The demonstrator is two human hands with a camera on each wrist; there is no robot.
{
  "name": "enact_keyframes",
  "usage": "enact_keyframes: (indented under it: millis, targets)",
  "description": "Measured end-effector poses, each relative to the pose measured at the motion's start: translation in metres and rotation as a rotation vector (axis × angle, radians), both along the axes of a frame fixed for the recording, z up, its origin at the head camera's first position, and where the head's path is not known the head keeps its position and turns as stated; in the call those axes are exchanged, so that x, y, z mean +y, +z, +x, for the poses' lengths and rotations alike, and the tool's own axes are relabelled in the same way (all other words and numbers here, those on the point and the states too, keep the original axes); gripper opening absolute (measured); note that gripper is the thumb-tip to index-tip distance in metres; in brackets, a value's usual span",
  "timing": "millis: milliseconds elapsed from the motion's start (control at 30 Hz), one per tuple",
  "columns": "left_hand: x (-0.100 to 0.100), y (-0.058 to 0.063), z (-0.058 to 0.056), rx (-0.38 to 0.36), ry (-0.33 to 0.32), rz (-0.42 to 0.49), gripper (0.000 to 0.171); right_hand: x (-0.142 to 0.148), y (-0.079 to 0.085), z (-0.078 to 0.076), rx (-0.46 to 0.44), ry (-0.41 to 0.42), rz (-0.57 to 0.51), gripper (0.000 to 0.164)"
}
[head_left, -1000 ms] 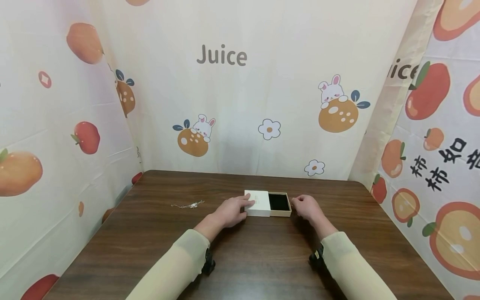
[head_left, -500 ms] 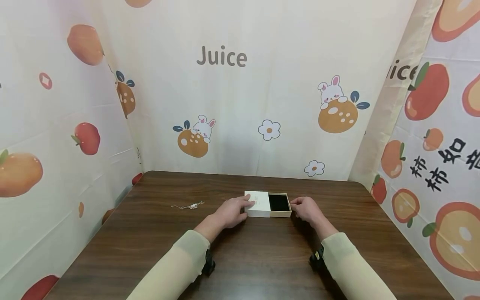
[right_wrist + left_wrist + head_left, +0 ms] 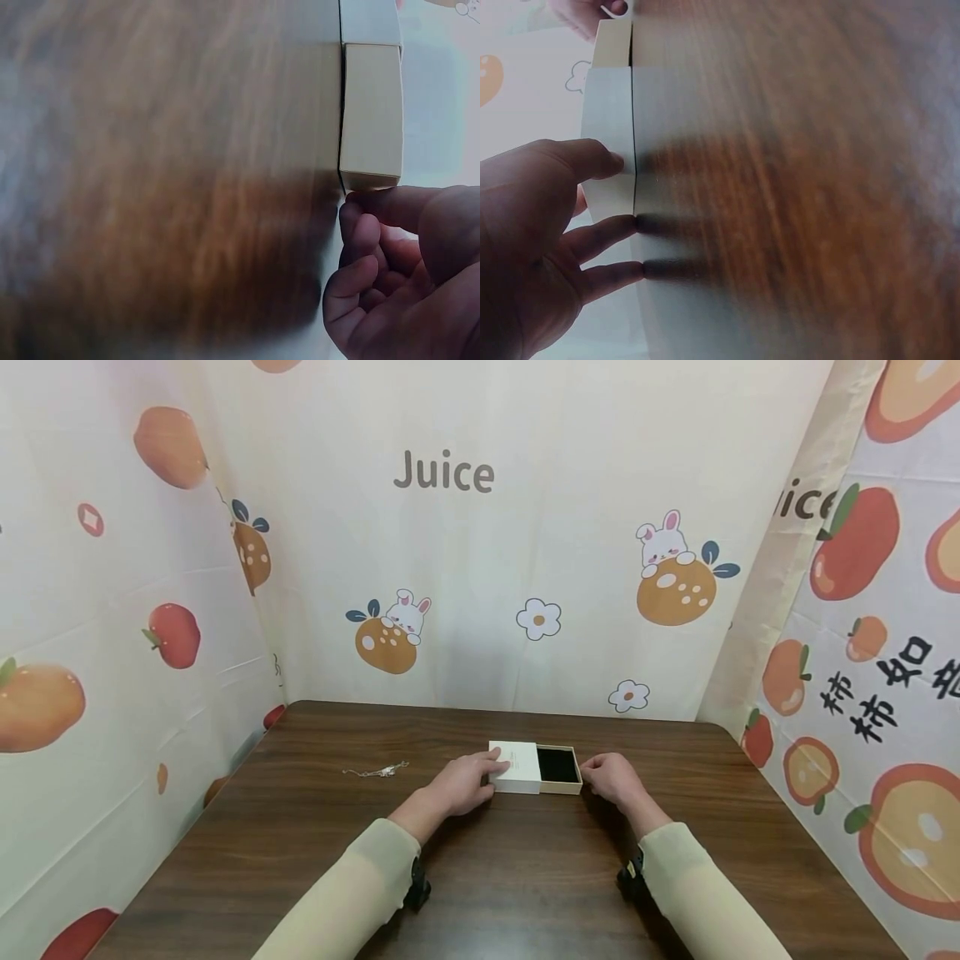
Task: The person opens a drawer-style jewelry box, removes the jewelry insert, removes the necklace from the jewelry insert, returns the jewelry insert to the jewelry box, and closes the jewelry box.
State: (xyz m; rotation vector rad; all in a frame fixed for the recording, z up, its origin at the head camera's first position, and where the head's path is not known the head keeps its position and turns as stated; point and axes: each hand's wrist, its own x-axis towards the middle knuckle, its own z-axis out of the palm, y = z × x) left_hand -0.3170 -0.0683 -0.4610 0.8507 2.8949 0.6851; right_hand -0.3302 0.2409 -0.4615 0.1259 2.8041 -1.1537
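A small white drawer box lies on the table, its pale sleeve [image 3: 517, 766] at the left and its drawer [image 3: 561, 787], lined in black, standing partly out to the right. My left hand [image 3: 461, 782] grips the sleeve's left part, thumb against the near side and fingers over the top. At the drawer's outer end, my right hand [image 3: 613, 775] pinches with thumb and forefinger low by the table; any tab between the tips is hidden. The right wrist view shows its other fingers curled. Left of the box lies a thin silver chain bracelet [image 3: 387, 771] with a pale charm.
The brown wooden table [image 3: 480, 877] spreads around the box and reaches a printed curtain [image 3: 465, 552] at the back. More fruit-patterned curtains hang at the left and right sides. Dark cameras sit at both wrists.
My right fingertips have shifted slightly left, closer against the drawer's end. The left hand, box and bracelet look unmoved.
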Motion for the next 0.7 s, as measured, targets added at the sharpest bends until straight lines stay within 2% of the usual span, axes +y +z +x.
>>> enact_keyframes:
  millis: [267,700]
  targets:
    - [0.0015,-0.0002,-0.0001,0.001,0.007,-0.013,0.051,0.0002,0.0016,0.001,-0.017,-0.005,0.004,0.026]
    - [0.0012,0.0021,0.0011,-0.01,0.005,0.016,0.051,-0.003,0.0021,0.0001,-0.006,-0.004,0.01,0.025]
